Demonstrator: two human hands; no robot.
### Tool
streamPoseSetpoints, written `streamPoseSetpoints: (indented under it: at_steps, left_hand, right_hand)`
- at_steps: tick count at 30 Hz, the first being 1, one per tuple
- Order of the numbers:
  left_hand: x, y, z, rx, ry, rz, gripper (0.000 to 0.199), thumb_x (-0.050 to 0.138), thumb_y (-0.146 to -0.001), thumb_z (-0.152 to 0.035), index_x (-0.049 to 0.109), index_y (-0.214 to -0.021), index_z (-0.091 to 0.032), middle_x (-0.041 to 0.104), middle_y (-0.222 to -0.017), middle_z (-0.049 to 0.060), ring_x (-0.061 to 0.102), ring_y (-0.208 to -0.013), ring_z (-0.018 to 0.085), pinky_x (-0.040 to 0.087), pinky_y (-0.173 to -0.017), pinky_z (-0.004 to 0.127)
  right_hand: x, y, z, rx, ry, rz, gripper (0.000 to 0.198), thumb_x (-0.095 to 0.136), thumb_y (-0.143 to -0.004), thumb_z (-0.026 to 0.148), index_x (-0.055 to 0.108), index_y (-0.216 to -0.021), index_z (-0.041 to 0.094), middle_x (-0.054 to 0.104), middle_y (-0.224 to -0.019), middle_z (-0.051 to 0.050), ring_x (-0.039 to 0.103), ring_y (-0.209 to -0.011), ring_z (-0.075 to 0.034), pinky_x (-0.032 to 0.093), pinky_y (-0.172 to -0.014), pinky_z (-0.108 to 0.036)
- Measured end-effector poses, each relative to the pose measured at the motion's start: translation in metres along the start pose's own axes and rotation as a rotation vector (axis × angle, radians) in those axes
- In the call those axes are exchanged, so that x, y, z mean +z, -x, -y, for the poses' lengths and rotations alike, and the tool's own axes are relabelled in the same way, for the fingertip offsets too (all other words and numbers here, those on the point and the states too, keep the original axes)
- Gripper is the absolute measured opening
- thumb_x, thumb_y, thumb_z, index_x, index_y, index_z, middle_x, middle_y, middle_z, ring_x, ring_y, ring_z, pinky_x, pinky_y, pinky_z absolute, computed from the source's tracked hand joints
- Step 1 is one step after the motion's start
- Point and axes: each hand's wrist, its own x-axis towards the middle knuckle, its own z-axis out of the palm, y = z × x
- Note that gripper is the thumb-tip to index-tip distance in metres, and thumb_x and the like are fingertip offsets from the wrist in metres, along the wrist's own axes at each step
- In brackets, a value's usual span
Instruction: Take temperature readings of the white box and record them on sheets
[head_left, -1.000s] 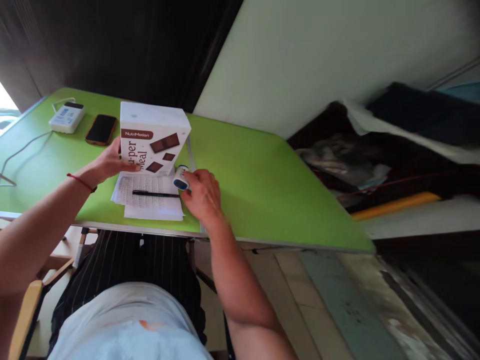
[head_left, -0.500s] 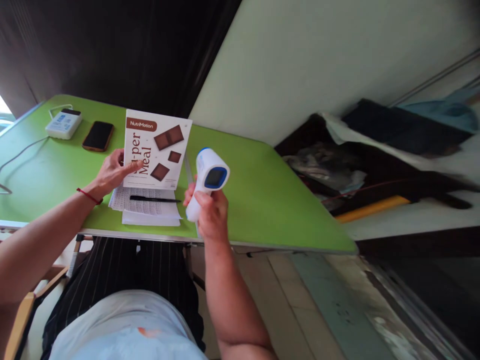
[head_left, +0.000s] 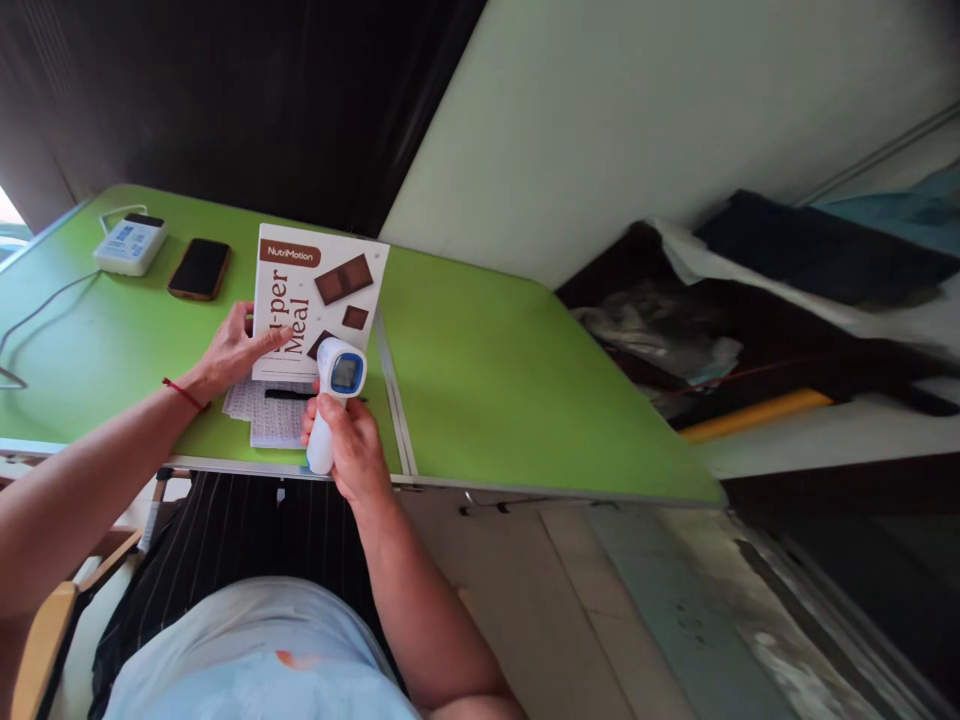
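Note:
My left hand (head_left: 238, 350) grips the left side of a white box (head_left: 300, 290) with brown block pictures, its thumb across the front and the other fingers behind. The box is held upright above the green table (head_left: 495, 380). My right hand (head_left: 351, 440) is wrapped round the handle of a white and blue infrared thermometer (head_left: 328, 400). Its screen faces me, and its head overlaps the lower right corner of the box in my view. Printed sheets (head_left: 274, 425) lie below the box, with a black pen (head_left: 286, 394) on them, partly hidden by my right hand and the thermometer.
A smartphone (head_left: 199, 268) and a white device (head_left: 131, 244) with a cable lie at the table's left. A metal seam (head_left: 394, 400) crosses the table. To the right, by the wall, are piled cloths (head_left: 810, 250) and a yellow bar (head_left: 761, 415).
My right hand has brought the thermometer leftward and slightly down, from beside the box to in front of its lower right corner. My left hand still holds the box in nearly the same place.

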Motion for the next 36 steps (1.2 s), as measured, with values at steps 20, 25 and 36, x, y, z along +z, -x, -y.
streamPoseSetpoints:
  at_steps: [20,25,36]
  left_hand:
    - [0.001,0.005,-0.016,-0.076,-0.093,-0.019,0.072,0.09,-0.066,-0.065,0.065,-0.116,-0.02,0.074,-0.115,0.011,0.069,-0.108,0.035,0.054,-0.096,0.056]
    - [-0.002,0.005,-0.019,-0.068,-0.147,-0.007,0.072,0.09,-0.065,-0.066,0.065,-0.114,-0.019,0.075,-0.115,0.012,0.068,-0.111,0.037,0.053,-0.099,0.058]
    - [-0.003,0.005,-0.022,-0.051,-0.155,0.002,0.065,0.089,-0.068,-0.063,0.066,-0.113,-0.022,0.076,-0.114,0.01,0.069,-0.109,0.036,0.053,-0.101,0.059]
  right_hand:
    - [-0.005,0.001,-0.01,-0.039,0.074,0.028,0.042,0.077,-0.076,0.061,0.061,-0.084,0.023,0.059,-0.061,0.006,0.054,-0.052,-0.011,0.044,-0.049,-0.025]
    - [-0.005,0.002,-0.009,-0.033,0.085,0.022,0.045,0.077,-0.075,0.064,0.061,-0.083,0.022,0.06,-0.061,0.005,0.055,-0.051,-0.011,0.045,-0.049,-0.025]
    - [-0.003,0.004,-0.007,-0.06,0.081,0.037,0.048,0.076,-0.076,0.067,0.062,-0.08,0.022,0.061,-0.063,0.003,0.055,-0.055,-0.011,0.045,-0.051,-0.025]
